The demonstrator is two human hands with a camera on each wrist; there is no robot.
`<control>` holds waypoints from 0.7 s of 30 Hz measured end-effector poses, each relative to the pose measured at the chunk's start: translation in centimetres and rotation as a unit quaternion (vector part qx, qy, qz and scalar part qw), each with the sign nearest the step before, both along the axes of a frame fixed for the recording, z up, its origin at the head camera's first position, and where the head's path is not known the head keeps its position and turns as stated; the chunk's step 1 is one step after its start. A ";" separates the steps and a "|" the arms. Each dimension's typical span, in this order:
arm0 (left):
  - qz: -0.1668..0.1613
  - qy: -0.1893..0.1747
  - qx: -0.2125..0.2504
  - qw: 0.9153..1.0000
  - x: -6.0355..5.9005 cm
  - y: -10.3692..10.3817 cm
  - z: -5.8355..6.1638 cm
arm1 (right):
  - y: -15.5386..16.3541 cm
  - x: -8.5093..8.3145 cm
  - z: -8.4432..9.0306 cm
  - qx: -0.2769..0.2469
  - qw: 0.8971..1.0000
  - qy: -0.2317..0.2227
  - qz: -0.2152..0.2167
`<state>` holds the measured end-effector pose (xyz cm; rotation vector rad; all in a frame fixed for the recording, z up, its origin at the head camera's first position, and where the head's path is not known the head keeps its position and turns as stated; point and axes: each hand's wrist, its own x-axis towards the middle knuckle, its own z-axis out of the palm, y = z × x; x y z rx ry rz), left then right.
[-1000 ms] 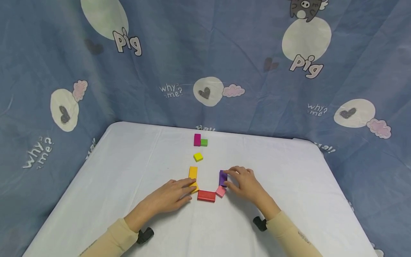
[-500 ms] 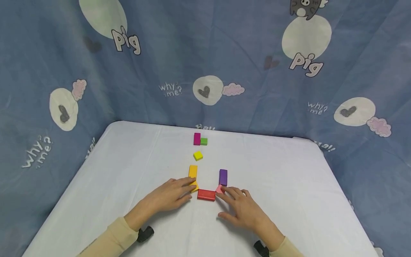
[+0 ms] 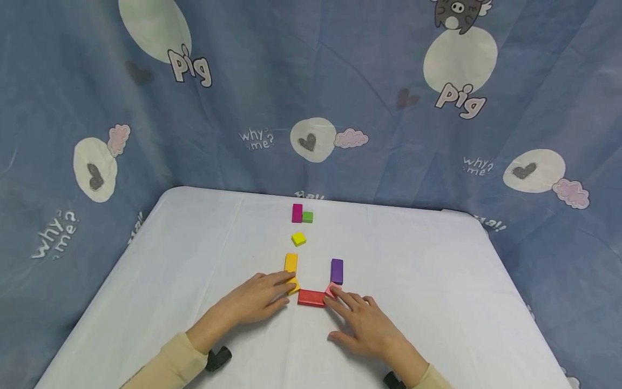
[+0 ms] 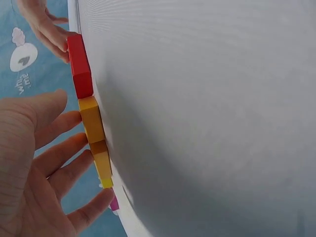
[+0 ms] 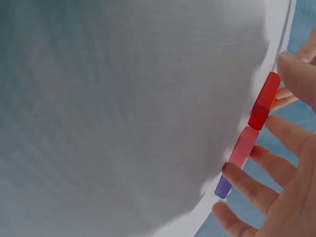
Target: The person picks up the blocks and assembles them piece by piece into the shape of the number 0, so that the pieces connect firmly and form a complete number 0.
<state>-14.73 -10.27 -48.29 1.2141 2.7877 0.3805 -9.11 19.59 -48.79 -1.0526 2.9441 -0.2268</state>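
At 12 o'clock off the right hand (image 3: 365,326), straight fingers (image 3: 337,300) touch the small pink wooden block (image 3: 331,289); left hand (image 3: 255,300) flat too.

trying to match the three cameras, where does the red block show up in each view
Head: red block lies low at centre, between the left hand and right hand.
Left wrist: red block at upper left, end-on to an orange block.
Right wrist: red block at right, above a pink block.
Shared landmark: the white table cover.
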 end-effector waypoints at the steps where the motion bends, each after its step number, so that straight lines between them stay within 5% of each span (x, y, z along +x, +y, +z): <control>1: 0.001 -0.002 0.003 1.000 0.0 0.0 0.0 | 0.0 0.0 0.0 0.003 1.000 -0.005 -0.002; 13: -0.004 -0.007 0.033 0.999 -0.5 -0.3 0.0 | 0.0 0.0 0.1 0.020 1.000 -0.023 0.000; 21: 0.048 -0.044 0.086 0.994 -2.1 -1.2 0.2 | 0.1 0.0 0.1 0.029 0.999 -0.025 0.004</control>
